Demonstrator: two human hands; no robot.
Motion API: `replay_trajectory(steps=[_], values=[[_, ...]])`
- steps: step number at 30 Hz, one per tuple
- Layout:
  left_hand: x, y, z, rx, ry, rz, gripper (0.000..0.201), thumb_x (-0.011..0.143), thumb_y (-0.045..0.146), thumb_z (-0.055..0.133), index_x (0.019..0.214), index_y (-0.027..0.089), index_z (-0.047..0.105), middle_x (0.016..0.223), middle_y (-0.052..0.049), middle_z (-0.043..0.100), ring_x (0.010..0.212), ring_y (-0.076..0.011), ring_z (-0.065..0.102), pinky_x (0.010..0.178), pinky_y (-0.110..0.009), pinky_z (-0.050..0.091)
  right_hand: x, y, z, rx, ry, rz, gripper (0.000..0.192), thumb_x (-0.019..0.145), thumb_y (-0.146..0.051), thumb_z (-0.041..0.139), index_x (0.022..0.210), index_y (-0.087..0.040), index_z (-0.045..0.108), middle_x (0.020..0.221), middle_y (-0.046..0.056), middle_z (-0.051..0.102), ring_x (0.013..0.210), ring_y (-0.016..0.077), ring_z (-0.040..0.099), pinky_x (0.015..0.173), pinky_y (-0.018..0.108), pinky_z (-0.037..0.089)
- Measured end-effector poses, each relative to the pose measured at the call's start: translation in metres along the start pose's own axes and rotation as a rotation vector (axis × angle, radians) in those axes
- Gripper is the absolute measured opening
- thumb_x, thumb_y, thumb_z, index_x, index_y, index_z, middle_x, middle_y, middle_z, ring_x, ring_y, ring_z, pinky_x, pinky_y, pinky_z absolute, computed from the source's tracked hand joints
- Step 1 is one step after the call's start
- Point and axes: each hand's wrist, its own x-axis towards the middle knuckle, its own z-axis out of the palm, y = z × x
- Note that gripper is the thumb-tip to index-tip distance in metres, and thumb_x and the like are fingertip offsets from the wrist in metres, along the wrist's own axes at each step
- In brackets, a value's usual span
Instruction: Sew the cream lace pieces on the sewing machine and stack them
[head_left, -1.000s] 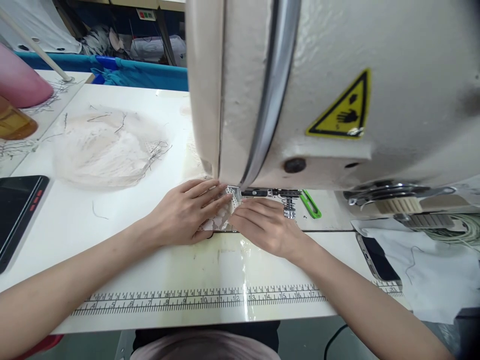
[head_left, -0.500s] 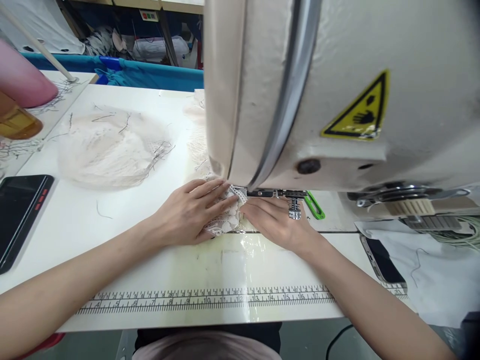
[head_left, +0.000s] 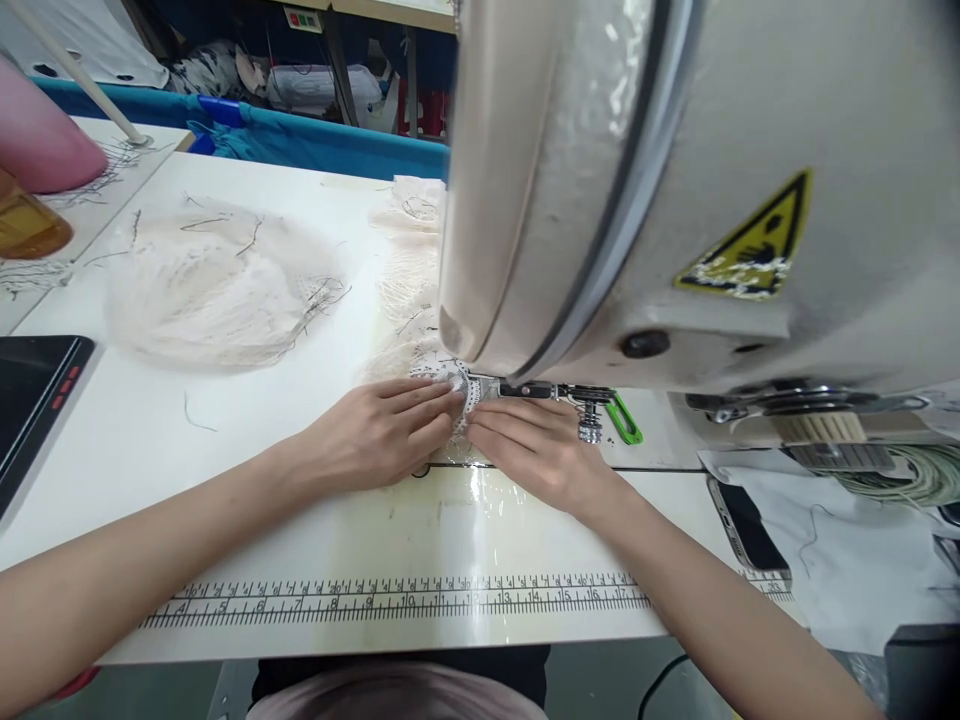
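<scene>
Pale lace fabric [head_left: 409,285] trails from behind the sewing machine [head_left: 585,180] to its needle area, where a white scalloped edge shows. My left hand [head_left: 386,430] lies over the lace, fingers stretched out and its thumb mostly hidden. Just right of the needle area, my right hand [head_left: 536,445] rests palm down with straight fingers, the tips touching the lace edge. Above those fingers sits a metal attachment with a knurled screw [head_left: 590,420]. The needle itself is hidden by the machine head.
A bundle of sheer fabric [head_left: 210,285] with loose threads lies at left, near a black device [head_left: 37,400]. Green thread snips [head_left: 624,417] lie beside the right hand. A phone [head_left: 750,520] rests at right on white cloth [head_left: 817,560]. A printed ruler [head_left: 405,598] runs along the front edge.
The view has shifted slightly, moving the machine head rightward in the picture. Both hands have slid a little left, and the lace between them has turned, showing less in front of the fingers.
</scene>
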Motion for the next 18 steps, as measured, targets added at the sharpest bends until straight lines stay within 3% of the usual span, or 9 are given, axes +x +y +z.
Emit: replay_trajectory(steps=[14, 18], values=[[0.0040, -0.0008, 0.0002, -0.011, 0.004, -0.113, 0.023, 0.095, 0.014, 0.042, 0.096, 0.010, 0.065, 0.121, -0.014, 0.067, 0.113, -0.0219, 0.064, 0.102, -0.035, 0.053, 0.0005, -0.0012, 0.0091, -0.013, 0.000, 0.070, 0.023, 0.084, -0.001, 0.058, 0.097, -0.019, 0.066, 0.103, -0.002, 0.074, 0.094, 0.0110, 0.068, 0.084, 0.023, 0.054], [0.0033, 0.0001, 0.0016, 0.000, -0.021, -0.140, 0.024, 0.096, 0.015, 0.041, 0.100, 0.011, 0.065, 0.124, -0.013, 0.065, 0.117, -0.0224, 0.062, 0.103, -0.037, 0.052, -0.0021, -0.0005, 0.0105, 0.010, -0.008, 0.134, 0.027, 0.085, -0.002, 0.057, 0.099, -0.022, 0.069, 0.101, -0.003, 0.074, 0.092, 0.0105, 0.068, 0.077, 0.022, 0.054]])
